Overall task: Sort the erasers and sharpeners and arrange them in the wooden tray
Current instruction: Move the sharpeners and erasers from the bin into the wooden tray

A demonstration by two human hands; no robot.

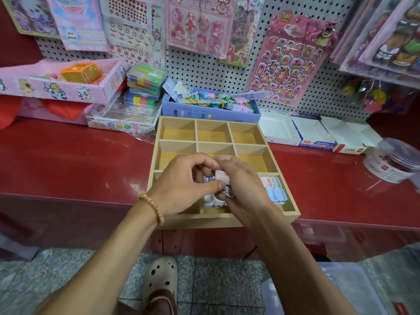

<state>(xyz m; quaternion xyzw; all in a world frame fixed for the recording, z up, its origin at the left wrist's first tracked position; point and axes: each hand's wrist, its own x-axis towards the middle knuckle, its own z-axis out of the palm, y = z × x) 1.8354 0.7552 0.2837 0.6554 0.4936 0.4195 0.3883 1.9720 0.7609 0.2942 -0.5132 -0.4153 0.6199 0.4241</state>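
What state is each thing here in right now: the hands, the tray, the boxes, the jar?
Left hand: pinching small items over the tray.
Right hand: gripping the same items.
Wooden tray: back compartments empty, near ones partly filled.
Pastel items: packed in the near-right compartment.
White boxes: open.
Clear jar: lying sideways.

On the far right of the pegboard you can read "TOY" atop the pink bear sticker sheet (293,64); "2B" shows on the blue-edged box (317,142) right of the tray
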